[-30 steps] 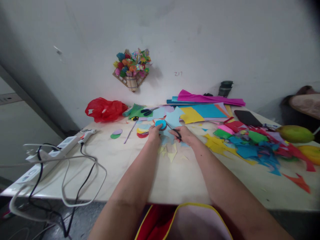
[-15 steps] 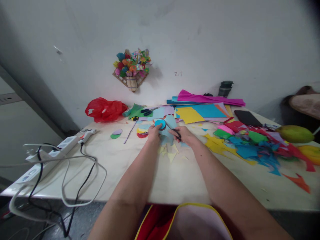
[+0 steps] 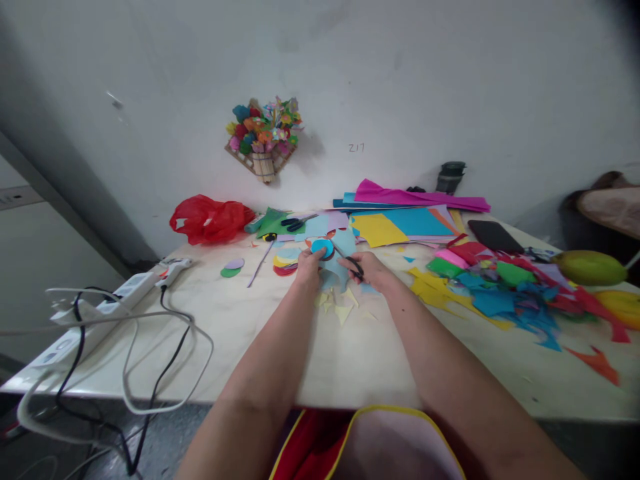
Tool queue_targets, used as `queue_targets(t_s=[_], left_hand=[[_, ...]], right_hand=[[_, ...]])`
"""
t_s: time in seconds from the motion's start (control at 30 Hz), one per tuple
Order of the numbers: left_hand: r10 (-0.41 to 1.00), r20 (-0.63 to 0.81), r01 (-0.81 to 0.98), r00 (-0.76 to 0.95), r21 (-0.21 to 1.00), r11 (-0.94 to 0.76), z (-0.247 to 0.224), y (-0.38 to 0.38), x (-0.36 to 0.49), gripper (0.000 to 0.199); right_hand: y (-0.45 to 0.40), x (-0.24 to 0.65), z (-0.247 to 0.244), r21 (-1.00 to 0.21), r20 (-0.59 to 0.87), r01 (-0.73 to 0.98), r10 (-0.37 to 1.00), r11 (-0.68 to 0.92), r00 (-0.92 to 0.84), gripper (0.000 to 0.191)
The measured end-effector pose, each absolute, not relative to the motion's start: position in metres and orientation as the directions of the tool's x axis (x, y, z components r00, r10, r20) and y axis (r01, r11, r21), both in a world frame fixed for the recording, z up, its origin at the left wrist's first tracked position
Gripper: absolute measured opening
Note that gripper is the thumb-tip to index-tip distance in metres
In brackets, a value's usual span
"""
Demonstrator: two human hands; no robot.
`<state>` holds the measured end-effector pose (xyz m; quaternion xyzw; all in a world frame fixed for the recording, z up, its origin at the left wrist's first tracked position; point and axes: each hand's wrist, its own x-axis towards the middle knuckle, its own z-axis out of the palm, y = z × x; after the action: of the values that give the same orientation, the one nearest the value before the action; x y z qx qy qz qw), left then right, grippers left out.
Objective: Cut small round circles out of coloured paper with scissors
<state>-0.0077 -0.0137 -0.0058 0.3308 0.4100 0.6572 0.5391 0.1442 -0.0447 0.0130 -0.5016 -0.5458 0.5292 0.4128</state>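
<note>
Pinched under the thumb of my left hand is a bright blue round disc, with a dark edge beneath it. Light blue paper lies around and below the disc; whether my fingers grip it as well is hidden. My right hand is closed around the dark handles of a pair of scissors. Its blades point up and left, close to the disc's right edge. Pale yellow scraps lie on the table just below both hands. Coloured paper circles are stacked left of my left hand.
A red plastic bag, a second pair of scissors and coloured sheets line the back. Paper scraps, a phone and green-yellow fruit are at right. A power strip with loose cables lies at left.
My left hand and the blue disc have shifted very slightly to the right. The scissors stay beside the disc, nearly unmoved.
</note>
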Motion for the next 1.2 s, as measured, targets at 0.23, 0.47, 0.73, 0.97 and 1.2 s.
queue_targets(t_s=[0.23, 0.47, 0.73, 0.97, 1.2], left_hand=[[0.980, -0.014, -0.445, -0.199, 0.892, -0.077, -0.0036, -0.0129, -0.0094, 0.025], [0.974, -0.036, -0.453, -0.222, 0.889, -0.071, -0.0031, -0.0131, -0.0092, 0.026], [0.969, -0.062, -0.446, -0.239, 0.893, -0.053, 0.0009, -0.0167, -0.0086, 0.018], [0.963, -0.054, -0.449, -0.264, 0.890, -0.074, 0.0014, -0.0159, -0.0096, 0.016], [0.968, -0.053, -0.513, -0.247, 0.854, -0.084, 0.0033, -0.0162, -0.0080, 0.018]], right_hand=[[-0.0428, 0.1440, 0.0112, -0.994, -0.062, 0.096, 0.985, -0.047, -0.160, 0.030], [-0.0455, 0.1436, 0.0147, -0.994, -0.068, 0.093, 0.985, -0.053, -0.157, 0.030], [-0.0480, 0.1432, 0.0174, -0.994, -0.067, 0.094, 0.985, -0.052, -0.161, 0.031], [-0.0479, 0.1431, 0.0176, -0.994, -0.066, 0.102, 0.985, -0.050, -0.161, 0.031], [-0.0499, 0.1416, 0.0201, -0.992, -0.076, 0.109, 0.985, -0.059, -0.156, 0.030]])
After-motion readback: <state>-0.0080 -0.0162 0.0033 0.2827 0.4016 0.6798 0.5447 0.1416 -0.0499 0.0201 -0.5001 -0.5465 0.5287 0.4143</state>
